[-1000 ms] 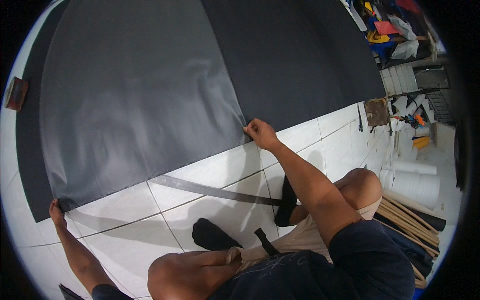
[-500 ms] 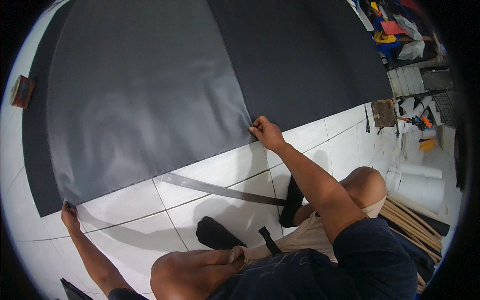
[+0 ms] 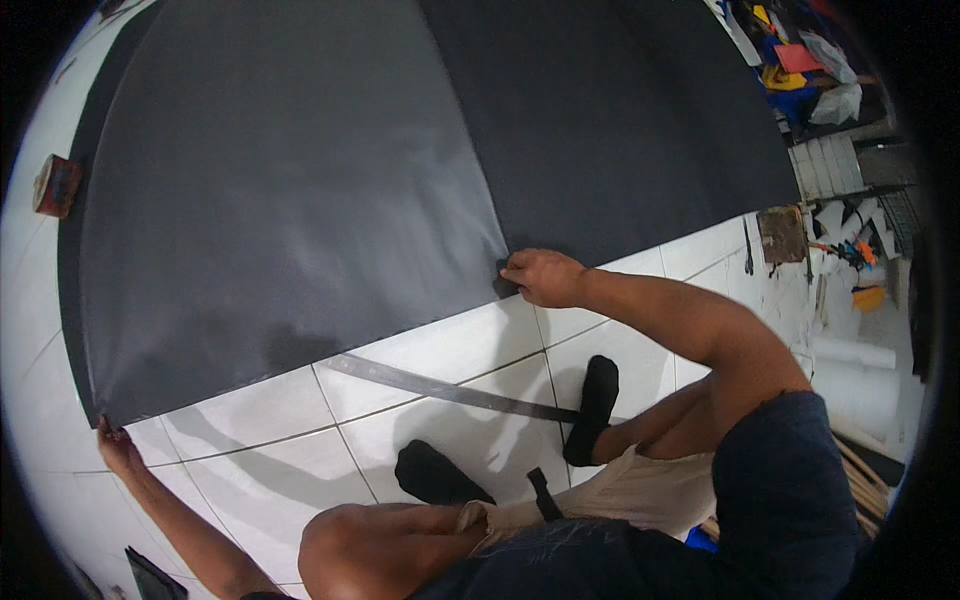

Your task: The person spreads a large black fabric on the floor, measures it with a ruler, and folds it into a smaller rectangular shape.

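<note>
A smooth dark grey sheet lies over a larger matte black sheet on the floor. The black one shows as a wide area on the right and a narrow strip along the left. My left hand has its fingers closed on the grey sheet's near left corner. At that sheet's near right corner, my right hand pinches the edge, its fingertips partly hidden. Between my feet and the sheets, a long flat metal strip rests on the tiles, one end close to the sheet's near edge.
White floor tiles run along the near side. A red-brown roll or can stands at the left edge. Rightward are a brown block, white rolls, thin wooden rods and a cluttered heap with plastic bags.
The grey sheet's left edge has shifted left with my left hand, narrowing the black strip there. My right hand has moved slightly nearer and right, and my right leg has shifted.
</note>
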`<state>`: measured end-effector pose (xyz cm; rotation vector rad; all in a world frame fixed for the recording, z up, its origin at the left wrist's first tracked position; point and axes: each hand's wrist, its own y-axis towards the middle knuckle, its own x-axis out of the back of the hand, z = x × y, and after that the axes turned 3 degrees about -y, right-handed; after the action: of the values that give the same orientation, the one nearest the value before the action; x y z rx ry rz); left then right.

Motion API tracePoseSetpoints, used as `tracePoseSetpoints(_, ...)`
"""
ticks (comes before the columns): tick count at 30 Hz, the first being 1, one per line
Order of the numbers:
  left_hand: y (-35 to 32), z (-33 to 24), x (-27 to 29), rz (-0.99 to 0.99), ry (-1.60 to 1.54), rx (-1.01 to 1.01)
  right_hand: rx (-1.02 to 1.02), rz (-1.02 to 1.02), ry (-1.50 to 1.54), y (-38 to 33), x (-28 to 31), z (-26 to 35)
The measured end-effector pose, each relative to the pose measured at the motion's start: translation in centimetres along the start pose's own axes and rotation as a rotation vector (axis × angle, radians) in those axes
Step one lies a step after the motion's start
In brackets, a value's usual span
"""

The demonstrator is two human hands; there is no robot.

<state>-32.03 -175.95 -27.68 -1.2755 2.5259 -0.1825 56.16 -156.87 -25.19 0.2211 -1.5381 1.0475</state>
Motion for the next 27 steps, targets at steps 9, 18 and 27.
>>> tracePoseSetpoints(9, -4.6, -21.4, -13.8, 0.099, 0.125, -0.185, -0.023, 0.081, -0.034, -1.6, 2.2, 2.3)
tracePoseSetpoints(18, -11.9, -36.1, -37.5, 0.536, 0.498, -0.684, -0.198, -0.402, 0.002, -2.2, -2.4, 3.4)
tracePoseSetpoints(27, -20.8, -44.8, -72.0, 0.311, 1.436, -1.881, -0.248, -0.65, 0.238, -1.3, -4.1, 2.2)
